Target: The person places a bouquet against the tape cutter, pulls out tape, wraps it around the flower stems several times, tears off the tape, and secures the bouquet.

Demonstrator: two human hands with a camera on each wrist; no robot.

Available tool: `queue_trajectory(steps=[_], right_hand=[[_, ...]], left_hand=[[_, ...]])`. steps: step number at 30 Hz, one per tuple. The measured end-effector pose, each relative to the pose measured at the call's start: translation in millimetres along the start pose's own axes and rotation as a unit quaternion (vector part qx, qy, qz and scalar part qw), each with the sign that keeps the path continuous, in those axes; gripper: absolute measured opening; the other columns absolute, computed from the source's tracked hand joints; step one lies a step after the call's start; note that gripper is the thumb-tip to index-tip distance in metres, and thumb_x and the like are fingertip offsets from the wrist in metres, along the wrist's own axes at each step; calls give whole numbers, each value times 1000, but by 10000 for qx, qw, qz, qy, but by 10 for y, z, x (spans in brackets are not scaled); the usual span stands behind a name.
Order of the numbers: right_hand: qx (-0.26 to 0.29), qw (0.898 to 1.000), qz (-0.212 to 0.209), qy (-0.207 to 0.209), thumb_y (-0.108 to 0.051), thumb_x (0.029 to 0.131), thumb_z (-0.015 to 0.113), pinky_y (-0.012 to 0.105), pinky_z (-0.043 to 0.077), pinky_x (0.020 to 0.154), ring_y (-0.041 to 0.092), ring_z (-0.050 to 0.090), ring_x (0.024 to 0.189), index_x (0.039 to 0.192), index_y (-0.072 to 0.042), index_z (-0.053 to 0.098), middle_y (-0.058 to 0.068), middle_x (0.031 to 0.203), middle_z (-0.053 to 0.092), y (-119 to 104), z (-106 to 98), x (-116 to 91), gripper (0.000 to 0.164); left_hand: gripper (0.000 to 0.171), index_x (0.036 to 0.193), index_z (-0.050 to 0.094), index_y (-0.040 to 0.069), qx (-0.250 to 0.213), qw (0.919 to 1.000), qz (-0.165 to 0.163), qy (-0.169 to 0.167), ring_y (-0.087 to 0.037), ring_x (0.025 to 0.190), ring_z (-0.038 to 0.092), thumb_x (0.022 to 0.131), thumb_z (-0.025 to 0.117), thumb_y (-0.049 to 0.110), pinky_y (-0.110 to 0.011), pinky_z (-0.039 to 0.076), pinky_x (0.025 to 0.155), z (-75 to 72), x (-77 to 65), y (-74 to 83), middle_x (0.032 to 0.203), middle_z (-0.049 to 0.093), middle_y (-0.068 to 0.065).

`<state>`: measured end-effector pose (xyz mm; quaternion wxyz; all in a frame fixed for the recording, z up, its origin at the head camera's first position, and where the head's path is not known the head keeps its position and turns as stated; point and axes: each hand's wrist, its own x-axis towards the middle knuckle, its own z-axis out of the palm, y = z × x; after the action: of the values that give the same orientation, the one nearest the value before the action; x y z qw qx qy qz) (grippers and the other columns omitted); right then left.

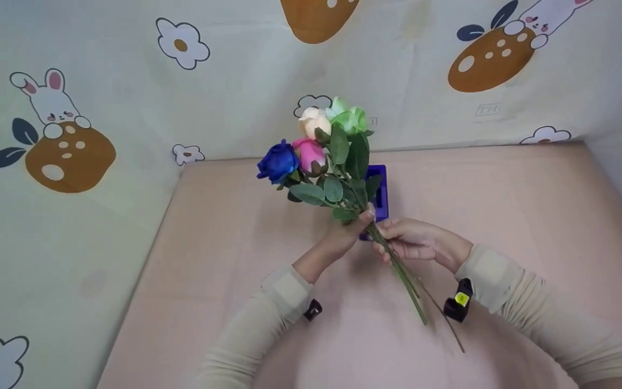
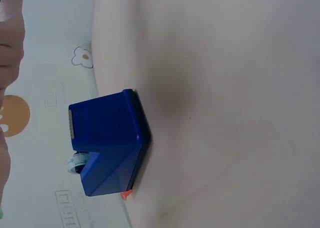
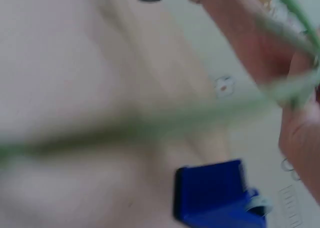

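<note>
My left hand [image 1: 343, 236] grips a bunch of roses just below the leaves, thumb along the stems. The blooms lean up and left: a blue rose [image 1: 278, 161], a pink rose [image 1: 309, 155], a cream rose [image 1: 315, 123] and a pale green rose [image 1: 350, 120]. My right hand [image 1: 424, 240] holds the green stems [image 1: 405, 283] just below the left, fingers curled behind them. One thin brownish stem [image 1: 446, 319] splays away to the right. Close by the stems, a blue tape dispenser [image 2: 107, 138] stands on the table, partly hidden by the bunch in the head view.
A roll of tape [image 2: 77, 162] sits in the dispenser, whose toothed cutter [image 2: 71, 124] shows in the left wrist view. The pinkish table [image 1: 208, 259] meets a cloth backdrop [image 1: 246, 81] printed with rabbits and flowers. Wrist cameras [image 1: 459, 300] sit on both sleeves.
</note>
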<state>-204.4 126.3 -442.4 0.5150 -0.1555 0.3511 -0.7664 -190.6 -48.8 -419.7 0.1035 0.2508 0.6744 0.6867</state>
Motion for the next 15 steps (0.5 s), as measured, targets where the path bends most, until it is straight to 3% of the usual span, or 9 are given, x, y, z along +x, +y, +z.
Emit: queue_trajectory(steps=[3, 7, 12, 15], right_hand=[[625, 9951, -83, -762, -6, 98, 34, 26, 54, 67, 15, 67, 69, 93, -3, 57, 7, 77, 67, 91, -48, 36, 24], [910, 9887, -230, -1165, -20, 100, 32, 27, 54, 67, 15, 67, 73, 98, -4, 57, 7, 82, 67, 217, -7, 49, 29], [121, 9961, -657, -580, -38, 96, 34, 28, 54, 67, 12, 67, 71, 90, -9, 62, 2, 82, 69, 277, 133, 41, 40], [-357, 9962, -792, 77, -33, 96, 42, 26, 53, 70, 10, 66, 71, 83, -12, 63, 0, 78, 69, 255, 207, 14, 33]], left_hand=[[54, 78, 45, 14, -340, 9993, 138, -95, -5, 65, 38, 72, 51, 67, -21, 34, 62, 4, 21, -75, 70, 43, 10], [47, 74, 47, 16, -645, 9973, 332, -87, -7, 66, 42, 75, 52, 63, -21, 36, 64, -12, 62, -252, 70, 47, 9], [47, 73, 48, 20, -678, 9971, 229, -253, -9, 71, 43, 74, 48, 67, -24, 35, 70, -52, 63, -366, 75, 48, 8], [58, 78, 50, 15, -581, 9974, -14, -437, -9, 74, 43, 70, 47, 72, -24, 35, 72, -72, 49, -368, 78, 48, 9]])
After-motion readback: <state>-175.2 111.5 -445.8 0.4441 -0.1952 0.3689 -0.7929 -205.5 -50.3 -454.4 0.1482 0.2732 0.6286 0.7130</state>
